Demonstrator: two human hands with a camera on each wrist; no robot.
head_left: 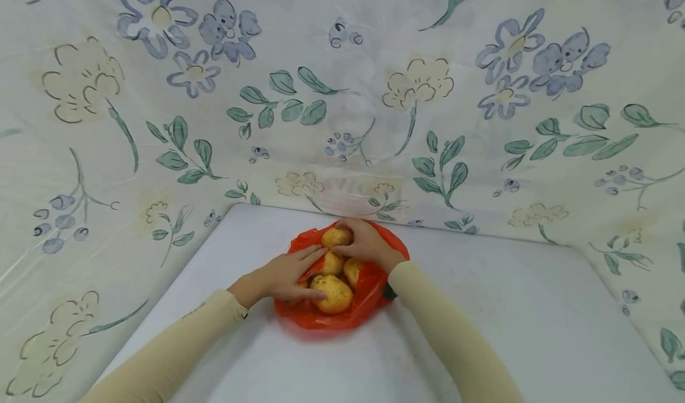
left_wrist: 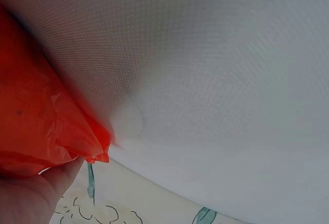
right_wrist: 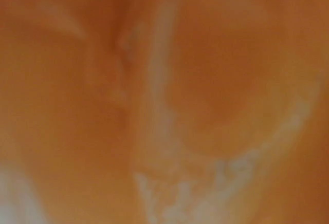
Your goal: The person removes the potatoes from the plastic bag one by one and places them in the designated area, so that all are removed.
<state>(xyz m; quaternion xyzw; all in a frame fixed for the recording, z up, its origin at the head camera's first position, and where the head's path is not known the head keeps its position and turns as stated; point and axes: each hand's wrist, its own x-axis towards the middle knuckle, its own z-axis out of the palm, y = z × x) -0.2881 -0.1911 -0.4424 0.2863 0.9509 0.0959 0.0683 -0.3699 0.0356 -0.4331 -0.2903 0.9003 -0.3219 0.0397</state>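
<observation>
A red plastic bag lies open on the white table with several yellow potatoes inside. My right hand reaches over the bag's far side, its thumb and fingers curled around the farthest potato. Spread over the bag's left side, my left hand has fairly straight fingers on the red film, and its thumb touches the nearest potato. In the left wrist view, part of the left hand lies against the bag. The right wrist view is a blurred orange close-up.
The white tabletop extends to both sides of the bag. Behind it hangs a flower-patterned sheet, which also covers both sides. A small dark green thing shows at the bag's right edge, by the right sleeve.
</observation>
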